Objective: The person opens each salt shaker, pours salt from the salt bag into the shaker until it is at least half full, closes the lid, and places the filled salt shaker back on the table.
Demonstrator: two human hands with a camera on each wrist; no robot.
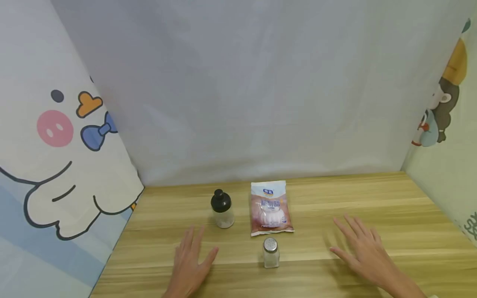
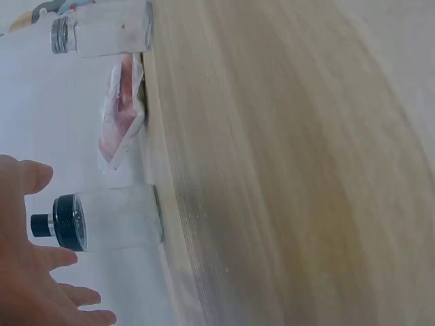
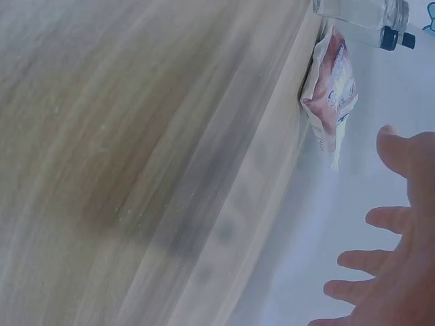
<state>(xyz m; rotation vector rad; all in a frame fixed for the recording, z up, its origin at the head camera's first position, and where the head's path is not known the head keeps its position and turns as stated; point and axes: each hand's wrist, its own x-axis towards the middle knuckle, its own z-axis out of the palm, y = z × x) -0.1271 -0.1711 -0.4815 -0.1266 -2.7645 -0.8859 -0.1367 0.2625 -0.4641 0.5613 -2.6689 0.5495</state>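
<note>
My left hand (image 1: 189, 263) is spread low over the table's left part, fingers fairly straight and holding nothing. Just beyond it stands a clear glass bottle with a black cap (image 1: 222, 210), upright; the left wrist view shows this black-capped bottle (image 2: 119, 219) close by the fingers. A sealed bag of salt (image 1: 271, 208), white and pinkish-brown, lies flat in the middle. In front of the bag a small glass shaker with a perforated metal lid (image 1: 271, 253) stands upright. To the right my right hand (image 1: 363, 252) is spread, fingers apart, with nothing in it.
The wood-grain table (image 1: 313, 273) runs back to a pale grey curtain (image 1: 261, 91). Cloth panels with cartoon prints flank it, a white figure (image 1: 85, 182) at left and a smaller one (image 1: 443, 107) at right.
</note>
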